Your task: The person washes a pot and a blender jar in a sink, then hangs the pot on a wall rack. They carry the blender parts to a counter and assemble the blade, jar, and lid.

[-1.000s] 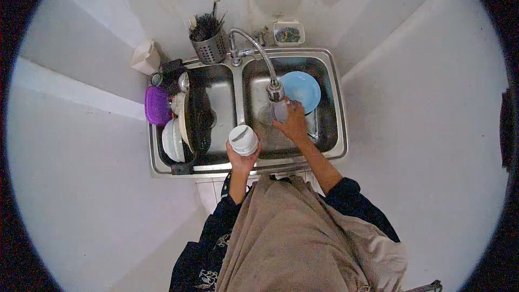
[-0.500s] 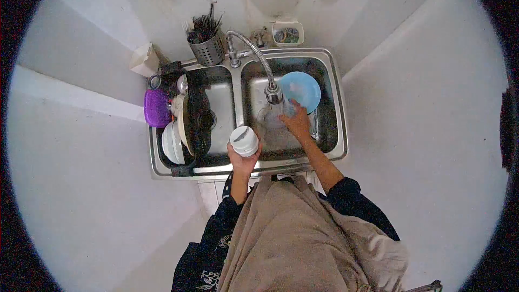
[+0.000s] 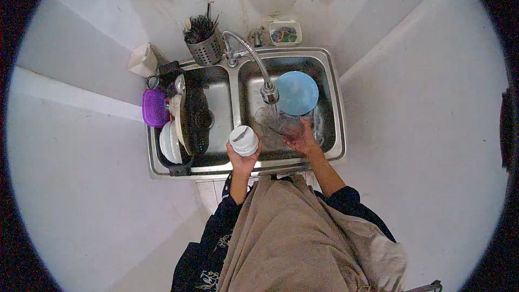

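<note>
My left hand is wrapped round a white round container, held above the front rim near the sink divider. My right hand is low in the right basin with a clear, see-through item at its fingers; its outline is hard to make out. Water runs from the faucet head just beyond that item. A light blue plate lies at the back of the right basin, past my right hand.
In the left basin, a dark rack holds white bowls and a purple container. Behind the sink stand a metal utensil holder, a white box and a small tray.
My right hand has moved toward the front of the basin, away from the blue plate, and the clear item now shows at its fingers. My left hand has stayed nearly still with the white container.
</note>
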`<act>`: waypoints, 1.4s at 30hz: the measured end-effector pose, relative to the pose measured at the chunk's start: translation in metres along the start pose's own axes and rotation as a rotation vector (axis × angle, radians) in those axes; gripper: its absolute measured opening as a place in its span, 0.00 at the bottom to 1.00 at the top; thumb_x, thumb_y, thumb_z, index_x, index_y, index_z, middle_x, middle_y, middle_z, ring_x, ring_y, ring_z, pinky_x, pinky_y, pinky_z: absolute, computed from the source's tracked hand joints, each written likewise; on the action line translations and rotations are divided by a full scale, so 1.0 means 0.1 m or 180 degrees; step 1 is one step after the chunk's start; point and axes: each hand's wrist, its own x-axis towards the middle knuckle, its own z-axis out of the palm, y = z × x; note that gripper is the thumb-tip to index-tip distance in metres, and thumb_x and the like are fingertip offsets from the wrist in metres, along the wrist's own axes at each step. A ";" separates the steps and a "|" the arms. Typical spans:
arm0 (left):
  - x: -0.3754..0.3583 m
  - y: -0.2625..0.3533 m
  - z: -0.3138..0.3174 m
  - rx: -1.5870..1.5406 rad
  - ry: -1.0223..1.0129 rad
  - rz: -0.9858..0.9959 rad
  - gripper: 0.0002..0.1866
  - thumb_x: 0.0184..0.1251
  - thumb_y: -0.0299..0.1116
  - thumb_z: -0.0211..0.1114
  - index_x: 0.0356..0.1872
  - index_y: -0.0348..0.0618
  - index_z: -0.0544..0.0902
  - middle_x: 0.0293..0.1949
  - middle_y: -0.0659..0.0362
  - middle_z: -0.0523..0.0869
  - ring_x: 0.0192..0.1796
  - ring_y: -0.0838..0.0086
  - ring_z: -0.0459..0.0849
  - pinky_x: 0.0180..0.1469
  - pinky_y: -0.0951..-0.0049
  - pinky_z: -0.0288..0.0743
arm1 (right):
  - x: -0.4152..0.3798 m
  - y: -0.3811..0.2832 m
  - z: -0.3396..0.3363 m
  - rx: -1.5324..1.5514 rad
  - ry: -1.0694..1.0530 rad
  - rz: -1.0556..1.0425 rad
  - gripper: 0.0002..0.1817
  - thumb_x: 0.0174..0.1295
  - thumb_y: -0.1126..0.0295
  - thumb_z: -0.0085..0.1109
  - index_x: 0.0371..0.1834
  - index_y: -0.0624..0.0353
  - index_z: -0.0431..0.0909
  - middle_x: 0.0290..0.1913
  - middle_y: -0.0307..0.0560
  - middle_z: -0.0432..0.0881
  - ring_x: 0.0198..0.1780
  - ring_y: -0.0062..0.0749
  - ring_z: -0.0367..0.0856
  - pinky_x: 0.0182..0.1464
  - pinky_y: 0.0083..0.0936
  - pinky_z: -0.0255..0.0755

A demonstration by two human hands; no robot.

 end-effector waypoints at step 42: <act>-0.16 0.10 -0.14 -0.0066 -0.0266 -0.0128 0.29 0.64 0.56 0.43 0.57 0.48 0.71 0.57 0.50 0.75 0.54 0.56 0.77 0.45 0.58 0.78 | -0.03 -0.02 0.79 -0.6817 0.0146 -0.3992 0.11 0.54 0.60 0.59 0.33 0.54 0.79 0.33 0.44 0.81 0.42 0.43 0.75 0.45 0.43 0.64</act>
